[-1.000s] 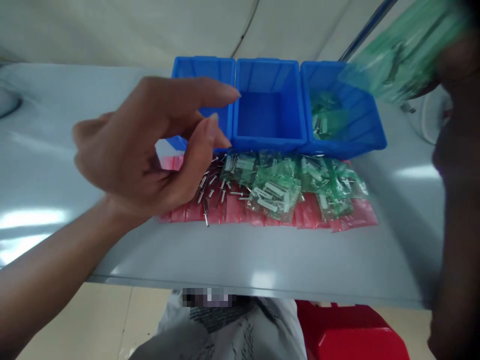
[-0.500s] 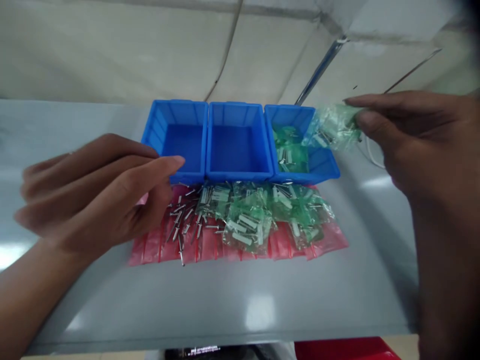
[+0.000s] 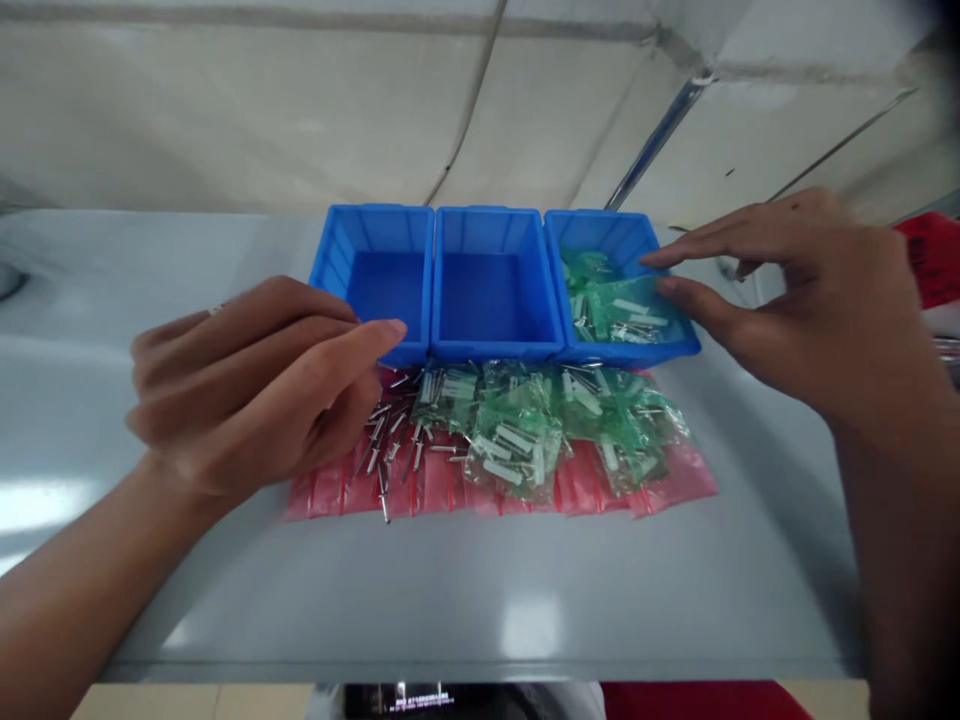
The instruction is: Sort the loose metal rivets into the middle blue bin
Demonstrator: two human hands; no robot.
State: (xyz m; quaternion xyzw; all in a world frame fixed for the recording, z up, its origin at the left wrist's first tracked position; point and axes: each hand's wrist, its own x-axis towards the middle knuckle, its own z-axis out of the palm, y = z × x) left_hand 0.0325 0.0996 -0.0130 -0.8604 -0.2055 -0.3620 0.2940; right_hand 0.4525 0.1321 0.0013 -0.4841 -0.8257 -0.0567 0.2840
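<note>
My right hand point(image 3: 780, 290) is at the right edge of the right blue bin point(image 3: 675, 345), thumb and fingers apart and nothing held between them. Just beside its fingertips, a clear green-tinted bag point(image 3: 637, 315) of white plugs and metal pins lies in that bin on other such bags. My left hand point(image 3: 262, 385) hovers in front of the left blue bin point(image 3: 379, 350), its fingers loosely curled in and nothing visible in them. Below it is a heap of loose metal rivets point(image 3: 382, 440). More green-tinted bags point(image 3: 514, 440) lie beside the rivets.
Red plastic bags point(image 3: 442, 490) lie in a row under the rivets and green bags. The middle blue bin point(image 3: 487, 350) stands between the other two. All are on a grey table point(image 3: 465, 590) against a pale wall. A red item point(image 3: 930, 260) shows at far right.
My right hand has let go of the green-tinted bag, which now lies in the right bin. My left hand has shifted a little to the right in view.
</note>
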